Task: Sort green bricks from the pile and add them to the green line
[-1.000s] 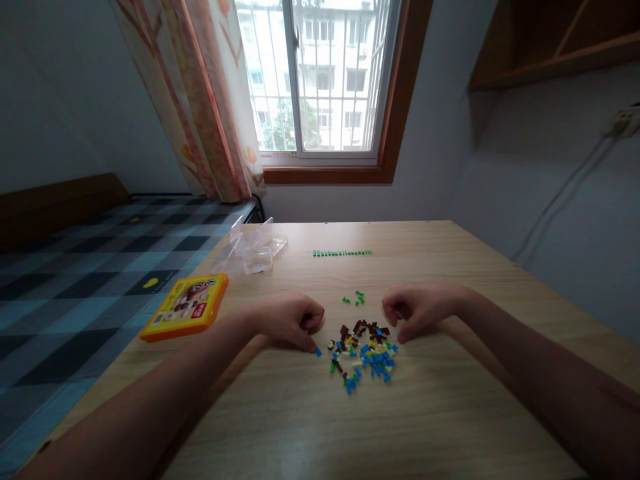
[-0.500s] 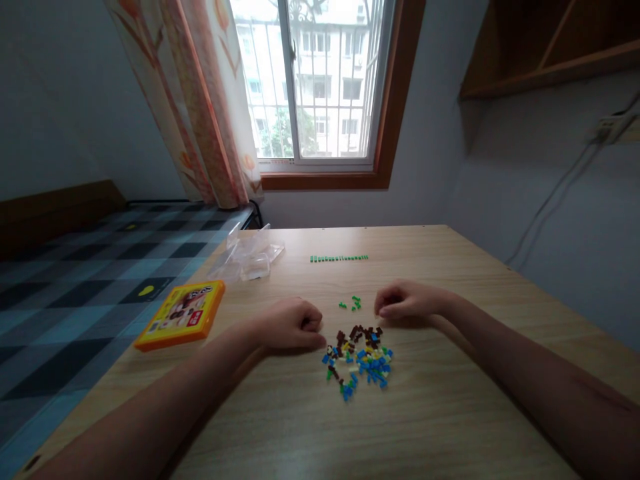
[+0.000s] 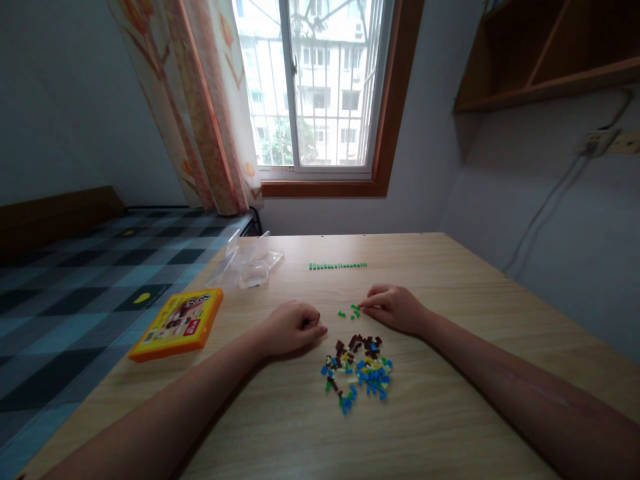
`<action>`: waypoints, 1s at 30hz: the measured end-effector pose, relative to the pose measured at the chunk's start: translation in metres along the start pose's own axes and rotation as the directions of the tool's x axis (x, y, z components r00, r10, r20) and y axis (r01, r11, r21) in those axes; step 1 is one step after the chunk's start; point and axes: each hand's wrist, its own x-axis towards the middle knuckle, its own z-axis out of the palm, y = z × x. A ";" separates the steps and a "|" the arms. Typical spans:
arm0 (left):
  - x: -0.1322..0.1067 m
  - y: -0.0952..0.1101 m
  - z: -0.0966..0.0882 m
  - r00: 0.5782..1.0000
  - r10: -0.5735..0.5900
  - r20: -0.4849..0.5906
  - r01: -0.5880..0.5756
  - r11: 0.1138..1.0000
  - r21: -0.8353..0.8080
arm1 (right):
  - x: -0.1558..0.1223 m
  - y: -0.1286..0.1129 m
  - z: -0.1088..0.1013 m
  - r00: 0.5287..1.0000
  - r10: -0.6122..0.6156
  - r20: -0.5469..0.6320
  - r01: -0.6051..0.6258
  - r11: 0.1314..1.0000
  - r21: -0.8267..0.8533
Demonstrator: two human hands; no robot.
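Observation:
My left hand (image 3: 293,327) rests loosely curled on the table, thumb pointing right, with nothing visible in it. Just right of it lies a loose pile of small building bricks (image 3: 373,377) in blue, brown, yellow, cream and green. Behind that pile sits a small cluster of green bricks (image 3: 356,311). My right hand (image 3: 393,308) reaches to this cluster from the right, its fingers stretched out and the fingertips at the cluster's edge. Whether they press on a brick cannot be made out. Farther back, several green bricks stand in a straight row (image 3: 337,266).
A yellow-orange box (image 3: 177,325) lies at the table's left edge. Crumpled clear plastic packaging (image 3: 253,263) is behind it. The wooden table (image 3: 280,427) borders a bed with a checked cover (image 3: 165,257) on the left. A shelf (image 3: 550,87) hangs on the right wall.
My right hand has moved left to the small green cluster, and its curled fingers have stretched out. My left hand stays almost where it was. The view has tilted up slightly.

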 end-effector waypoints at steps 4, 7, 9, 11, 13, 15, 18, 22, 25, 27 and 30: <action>0.000 -0.001 0.000 1.000 0.005 0.003 -0.005 1.000 -0.005 | 0.000 0.000 0.001 1.000 -0.017 -0.007 0.017 0.998 -0.062; 0.000 -0.001 0.001 1.000 0.002 0.008 -0.002 1.000 -0.009 | 0.000 0.000 0.000 1.000 -0.010 -0.006 0.009 0.991 -0.131; 0.000 -0.001 0.001 1.000 0.001 0.010 -0.001 1.000 -0.003 | 0.001 0.001 -0.002 1.000 0.015 -0.014 -0.018 0.980 -0.196; -0.001 -0.001 0.001 1.000 -0.001 0.006 0.001 1.000 0.006 | 0.002 0.005 -0.002 0.996 0.073 -0.047 -0.083 0.960 -0.267; -0.001 0.000 0.002 1.000 -0.003 0.003 0.003 1.000 0.012 | 0.002 0.011 -0.002 0.985 0.142 -0.102 -0.167 0.935 -0.314; -0.001 0.001 0.002 1.000 -0.004 -0.001 0.004 1.000 0.013 | 0.002 0.020 -0.001 0.968 0.195 -0.155 -0.236 0.918 -0.318; 0.000 0.002 0.002 1.000 -0.010 -0.007 0.010 1.000 0.013 | 0.006 0.035 0.001 0.954 0.240 -0.181 -0.284 0.917 -0.281; 0.000 0.001 0.002 1.000 -0.015 -0.014 0.015 1.000 0.005 | 0.020 0.055 0.002 0.942 0.297 -0.159 -0.332 0.900 -0.284; 0.000 0.000 0.002 1.000 -0.021 -0.020 0.021 1.000 -0.001 | 0.032 0.068 0.001 0.933 0.322 -0.161 -0.357 0.889 -0.288; 0.000 -0.001 0.003 1.000 -0.022 -0.020 0.022 1.000 -0.003 | 0.040 0.073 0.002 0.929 0.328 -0.171 -0.365 0.886 -0.285; 0.000 0.001 0.003 1.000 -0.024 -0.018 0.023 1.000 -0.010 | 0.046 0.079 0.003 0.926 0.334 -0.173 -0.371 0.887 -0.275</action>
